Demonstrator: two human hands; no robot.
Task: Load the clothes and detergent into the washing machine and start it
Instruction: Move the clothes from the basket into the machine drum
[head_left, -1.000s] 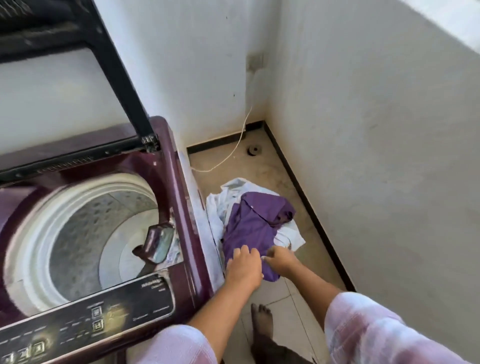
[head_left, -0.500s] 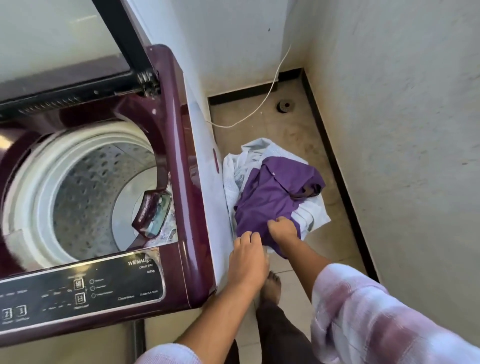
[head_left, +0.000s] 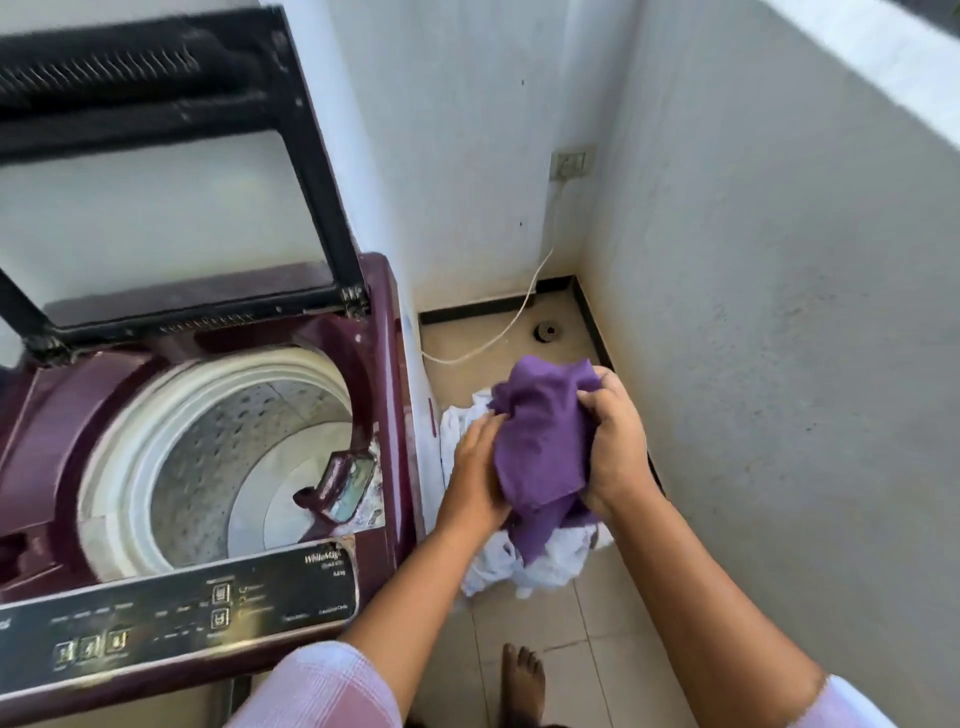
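While both hands are bunched around the purple garment (head_left: 540, 447), lifted clear of the floor to the right of the washing machine (head_left: 208, 415), the sensible thing is to gather its trailing lower edge before swinging it over, since a loose tail could snag on the machine's maroon rim or drag the white clothes (head_left: 545, 564) along with it. The left hand (head_left: 480, 467) presses its grip against the near side of the cloth, fingers curled into the fabric, and the right hand (head_left: 615, 441) is clenched on the far side, so the garment is grasped between the two. A good move, as I judge it, would carry the bundle left and up over the rim, then let it fall loosely into the drum (head_left: 234, 457) rather than packed tight. The lid (head_left: 171, 171) stands propped open and the drum looks bare of clothes, so loading has hardly begun. By count: one purple garment in hand, one heap of white clothes on the floor whose separate pieces I cannot tell apart, one machine, one lid, one control panel (head_left: 182, 618). No detergent container is in view.
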